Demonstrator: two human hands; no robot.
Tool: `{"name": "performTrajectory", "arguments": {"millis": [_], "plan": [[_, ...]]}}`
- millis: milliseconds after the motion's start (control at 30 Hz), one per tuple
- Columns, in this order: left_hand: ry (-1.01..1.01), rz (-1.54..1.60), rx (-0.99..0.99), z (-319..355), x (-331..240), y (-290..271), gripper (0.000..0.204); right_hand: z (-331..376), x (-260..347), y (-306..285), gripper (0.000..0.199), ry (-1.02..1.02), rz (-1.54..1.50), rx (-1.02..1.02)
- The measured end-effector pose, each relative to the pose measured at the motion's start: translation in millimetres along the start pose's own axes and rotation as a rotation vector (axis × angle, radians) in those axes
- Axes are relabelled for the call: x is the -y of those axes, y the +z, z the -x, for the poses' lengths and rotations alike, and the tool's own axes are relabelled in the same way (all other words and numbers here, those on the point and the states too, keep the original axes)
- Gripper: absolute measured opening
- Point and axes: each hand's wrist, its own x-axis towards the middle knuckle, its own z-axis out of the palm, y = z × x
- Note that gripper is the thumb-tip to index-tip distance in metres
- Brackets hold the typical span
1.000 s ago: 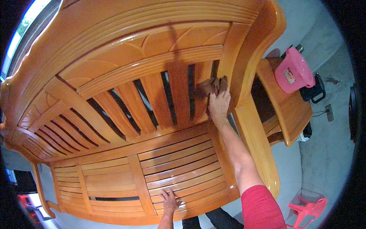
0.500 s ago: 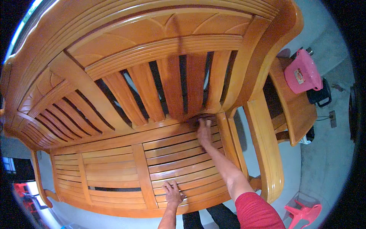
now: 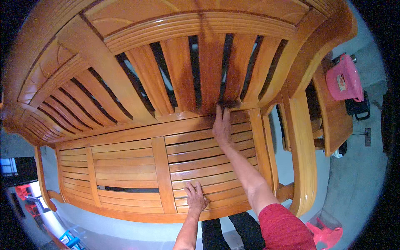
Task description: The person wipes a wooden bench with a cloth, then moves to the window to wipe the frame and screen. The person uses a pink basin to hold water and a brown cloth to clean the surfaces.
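Observation:
A varnished wooden bench [image 3: 158,166] with a slatted seat and a tall slatted back fills most of the view. My left hand [image 3: 196,199] lies on the seat slats near the front edge, fingers apart and holding nothing. Stretched far forward, my right hand [image 3: 222,127] is at the rear of the seat, where the back slats [image 3: 210,75] meet it. Its fingers press on a dark cloth [image 3: 231,105], which shows only as a dark patch at the fingertips; shadow blurs its outline.
The bench's broad armrest [image 3: 303,158] rises on the right. Past it, a pink bucket [image 3: 343,79] stands on a wooden side table [image 3: 333,121] beside a black case [image 3: 359,107]. A pink plastic stool [image 3: 327,231] is at lower right, a blue one [image 3: 71,239] at lower left.
My right hand has moved along the rear seat edge to the foot of the back slats with the dark cloth. My left hand stays on the front slats. The view has shifted.

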Motion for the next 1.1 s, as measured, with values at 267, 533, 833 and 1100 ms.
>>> {"name": "performTrajectory", "arguments": {"millis": [267,533,833,1100], "plan": [[0.02,-0.029,0.037,-2,3,1,0.103,83,-25,31,0.047,-0.275,0.235,0.525],[0.007,-0.021,-0.057,2,4,11,0.104,39,-156,-25,0.066,0.499,0.388,0.51],[0.058,-0.04,-0.089,-1,1,15,0.106,94,-47,40,0.052,-0.168,0.119,0.402],[0.032,-0.101,-0.084,-1,0,18,0.112,99,-102,-14,0.039,-0.196,0.15,0.628]]}}
